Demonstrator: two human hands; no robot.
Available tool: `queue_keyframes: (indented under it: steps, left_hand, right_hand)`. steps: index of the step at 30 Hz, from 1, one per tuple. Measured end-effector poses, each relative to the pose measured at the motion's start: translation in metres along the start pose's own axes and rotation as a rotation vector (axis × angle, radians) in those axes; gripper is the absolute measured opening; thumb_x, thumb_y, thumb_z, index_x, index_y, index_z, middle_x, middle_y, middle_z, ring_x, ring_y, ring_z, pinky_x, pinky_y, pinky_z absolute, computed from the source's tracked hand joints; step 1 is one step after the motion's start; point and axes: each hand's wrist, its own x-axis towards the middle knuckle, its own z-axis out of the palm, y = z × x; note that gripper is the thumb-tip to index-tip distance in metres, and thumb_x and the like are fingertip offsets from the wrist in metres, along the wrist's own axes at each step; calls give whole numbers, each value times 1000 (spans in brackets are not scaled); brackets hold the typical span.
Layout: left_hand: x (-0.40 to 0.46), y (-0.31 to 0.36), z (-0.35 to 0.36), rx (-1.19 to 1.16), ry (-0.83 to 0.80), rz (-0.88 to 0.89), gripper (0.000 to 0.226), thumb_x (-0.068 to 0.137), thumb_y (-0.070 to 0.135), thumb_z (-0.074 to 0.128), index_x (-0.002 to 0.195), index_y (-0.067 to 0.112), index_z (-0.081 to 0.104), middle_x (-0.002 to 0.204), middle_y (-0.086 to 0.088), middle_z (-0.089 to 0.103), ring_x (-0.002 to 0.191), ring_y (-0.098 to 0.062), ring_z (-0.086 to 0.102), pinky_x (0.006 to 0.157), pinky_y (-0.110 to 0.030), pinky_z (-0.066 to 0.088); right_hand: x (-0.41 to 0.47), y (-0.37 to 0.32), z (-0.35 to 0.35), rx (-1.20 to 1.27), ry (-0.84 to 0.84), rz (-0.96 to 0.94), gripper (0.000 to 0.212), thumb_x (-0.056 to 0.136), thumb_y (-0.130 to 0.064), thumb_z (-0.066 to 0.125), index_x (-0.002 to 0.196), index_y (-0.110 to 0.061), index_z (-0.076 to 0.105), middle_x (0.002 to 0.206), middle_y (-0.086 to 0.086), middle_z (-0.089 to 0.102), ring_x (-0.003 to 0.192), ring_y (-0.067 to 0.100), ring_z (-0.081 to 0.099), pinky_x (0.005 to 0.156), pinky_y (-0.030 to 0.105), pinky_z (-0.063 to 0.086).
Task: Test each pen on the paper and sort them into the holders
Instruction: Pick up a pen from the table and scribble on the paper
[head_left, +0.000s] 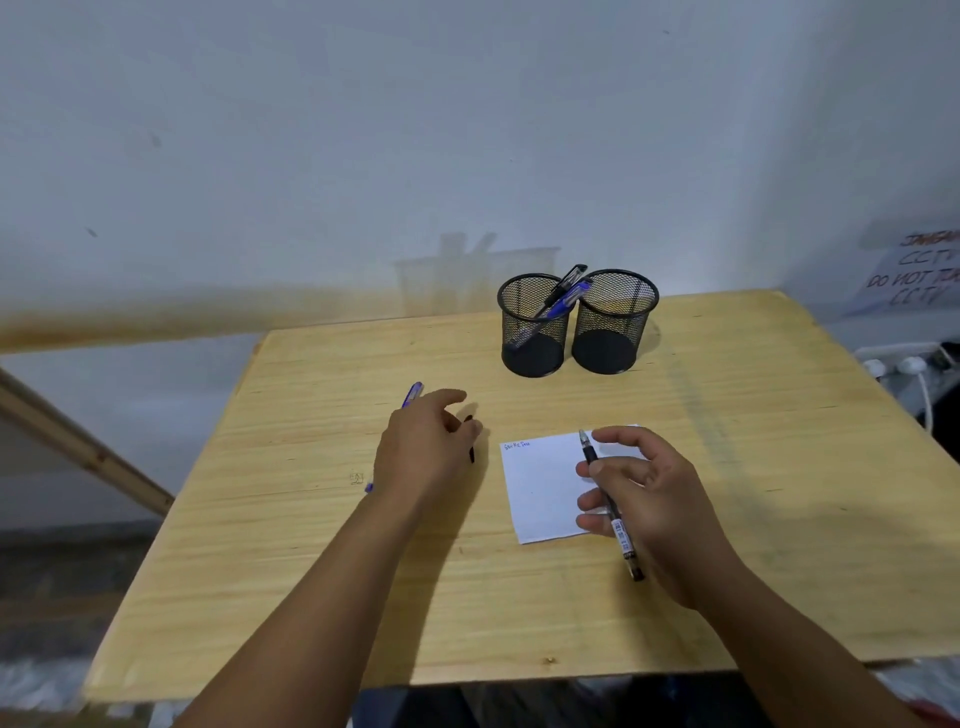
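My right hand grips a black pen over a white paper, its bare tip pointing away from me above the sheet. Small blue scribbles sit at the paper's top left corner. My left hand hovers left of the paper, and its curled fingers pinch a short black piece that looks like a pen cap. A blue pen lies on the table, mostly hidden under that hand. At the back stand two black mesh holders: the left holder has a blue and a black pen, and the right holder is empty.
The wooden table ends at a white wall behind the holders. A power strip with plugs and a handwritten paper sign are off the right edge. A wooden frame leans at the left.
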Motion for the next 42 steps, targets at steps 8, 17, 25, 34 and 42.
queue_keyframes:
  steps: [8,17,25,34,42]
  left_hand:
    - [2,-7,3,177,83,121,15,93,34,56,97,31,70,83,13,71,80,-16,63,72,-36,52]
    - [-57,-8,26,171,86,445,28,91,33,55,114,23,66,112,9,65,103,-14,54,86,-29,45]
    - [-66,-19,33,358,-43,480,57,83,53,53,125,15,57,130,3,57,117,-18,46,97,-31,40]
    - [-66,-17,35,380,-51,448,67,81,56,52,135,15,53,143,2,49,128,-17,38,105,-33,34]
    - [-63,-13,34,444,-119,414,74,84,59,42,145,16,41,156,5,36,132,-19,29,105,-37,32]
  right_hand:
    - [3,-1,-1,29,-15,-17,27,99,-6,50,107,-18,72,101,11,73,81,26,75,68,30,61]
    - [16,-2,1,-93,54,-144,24,84,-7,73,104,-20,73,90,-3,77,84,12,74,73,24,60]
    - [42,2,22,-399,71,-261,7,88,-21,70,93,-27,70,88,-10,73,84,8,69,79,28,57]
    - [67,13,30,-518,109,-309,7,85,-15,71,91,-16,68,81,-6,72,77,4,69,77,23,57]
    - [68,15,29,-503,104,-255,6,86,-24,70,83,-25,65,74,-9,74,72,4,71,78,30,59]
